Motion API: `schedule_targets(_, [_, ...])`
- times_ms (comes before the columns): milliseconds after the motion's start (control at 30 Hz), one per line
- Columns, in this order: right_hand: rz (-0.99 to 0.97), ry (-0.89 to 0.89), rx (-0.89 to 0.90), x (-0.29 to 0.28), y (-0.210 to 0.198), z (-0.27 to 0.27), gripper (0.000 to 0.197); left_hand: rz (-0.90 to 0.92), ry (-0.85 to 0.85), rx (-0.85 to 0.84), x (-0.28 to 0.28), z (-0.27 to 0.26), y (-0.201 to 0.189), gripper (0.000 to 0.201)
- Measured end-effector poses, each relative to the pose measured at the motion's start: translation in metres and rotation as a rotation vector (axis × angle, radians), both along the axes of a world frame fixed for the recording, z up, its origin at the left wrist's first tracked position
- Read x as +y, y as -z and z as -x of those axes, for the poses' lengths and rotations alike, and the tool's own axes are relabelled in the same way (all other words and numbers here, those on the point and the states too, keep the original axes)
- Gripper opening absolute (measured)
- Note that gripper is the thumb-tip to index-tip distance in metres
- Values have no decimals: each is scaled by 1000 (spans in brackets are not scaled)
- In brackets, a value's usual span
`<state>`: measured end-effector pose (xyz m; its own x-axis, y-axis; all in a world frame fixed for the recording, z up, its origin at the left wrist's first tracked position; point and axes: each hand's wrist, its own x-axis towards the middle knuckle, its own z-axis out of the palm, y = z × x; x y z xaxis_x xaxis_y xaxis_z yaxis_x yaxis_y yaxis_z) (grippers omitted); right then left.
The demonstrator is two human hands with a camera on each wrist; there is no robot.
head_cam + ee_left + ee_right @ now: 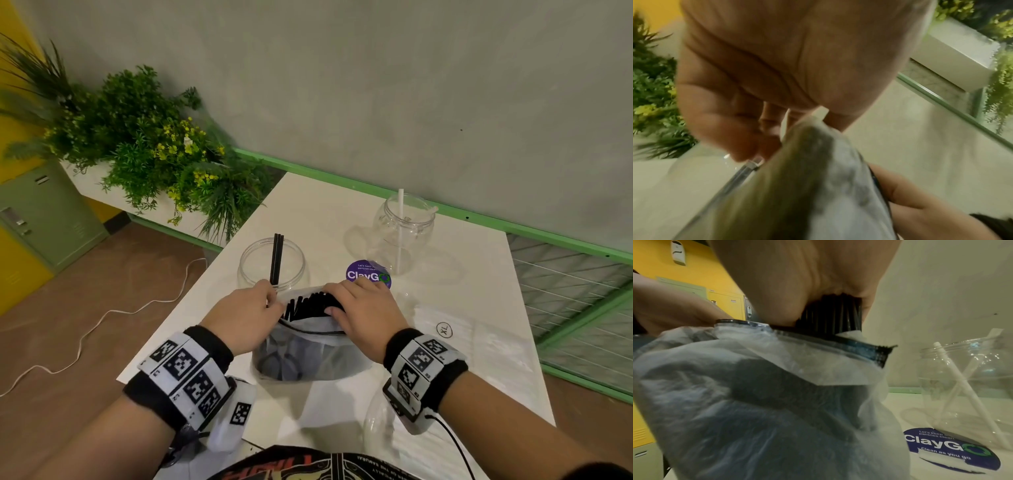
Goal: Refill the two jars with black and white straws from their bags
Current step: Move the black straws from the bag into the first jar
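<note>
A translucent zip bag of black straws stands on the white table in front of me. My left hand pinches the bag's left rim. My right hand grips a bundle of black straws sticking out of the bag's mouth. Just behind the bag is a clear jar holding a few black straws. A second clear jar at the back right holds a white straw, seen also in the right wrist view as the same jar.
A round purple "ClayGo" sticker lies on the table between the jars. A flat clear bag marked XL lies to the right. Green plants crowd the back left corner. A white cable runs over the floor on the left.
</note>
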<state>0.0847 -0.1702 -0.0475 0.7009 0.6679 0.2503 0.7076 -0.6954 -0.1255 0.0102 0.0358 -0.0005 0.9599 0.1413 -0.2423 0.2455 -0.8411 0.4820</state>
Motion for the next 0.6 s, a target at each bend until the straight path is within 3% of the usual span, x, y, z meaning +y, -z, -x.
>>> schedule_targets(200, [-21, 3, 62, 2, -1, 1, 42, 492, -207, -106, -2, -5, 9, 2])
schedule_targets(367, [-39, 1, 128, 5, -6, 1, 49, 802, -425, -63, -1, -5, 15, 20])
schedule_targets(467, [-68, -6, 98, 6, -4, 2, 44, 736, -351, -2, 3, -3, 17, 15])
schedule_targets(533, [-79, -11, 84, 7, -2, 0, 41, 490, -170, 68, 8, -1, 11, 20])
schedule_targets(600, [-85, -18, 66, 7, -1, -3, 39, 320, -14, 148, 11, 4, 2, 38])
